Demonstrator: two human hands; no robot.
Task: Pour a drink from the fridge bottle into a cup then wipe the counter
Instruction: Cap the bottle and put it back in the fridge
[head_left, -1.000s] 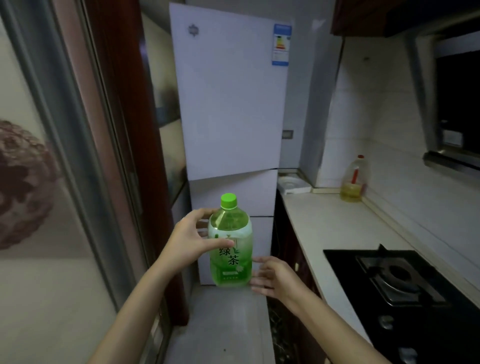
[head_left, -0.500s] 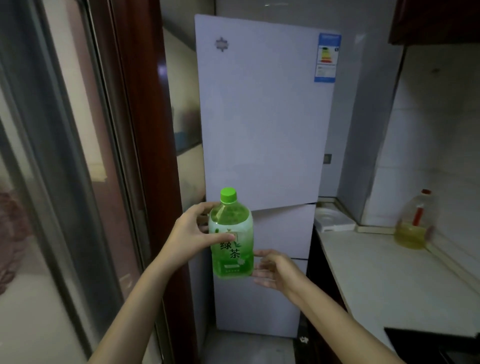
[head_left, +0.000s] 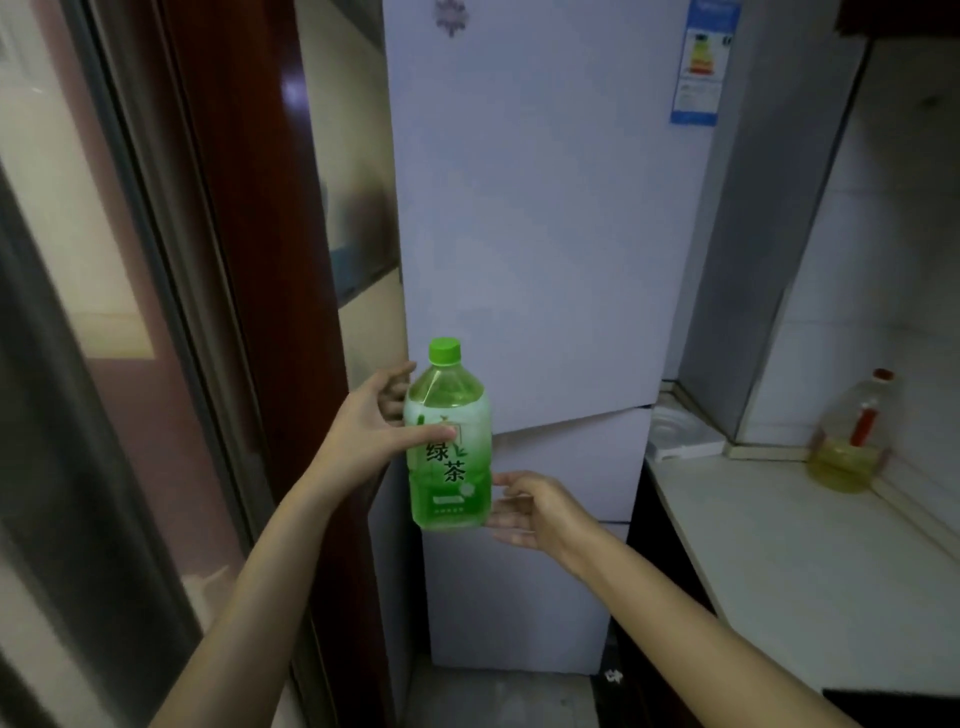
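Centre frame: grips full green-capped clear plastic tea bottle (head_left: 449, 457) at its shoulder with left hand (head_left: 366, 431), relaxed right hand (head_left: 524, 512) beside base; likely heavy, slick, best supported underneath.

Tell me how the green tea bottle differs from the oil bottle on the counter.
The green tea bottle is held up by the left hand; the oil bottle stands on the counter. The green tea bottle has a green cap and green label; the oil bottle has a red cap and yellow contents. Both are clear, upright and capped.
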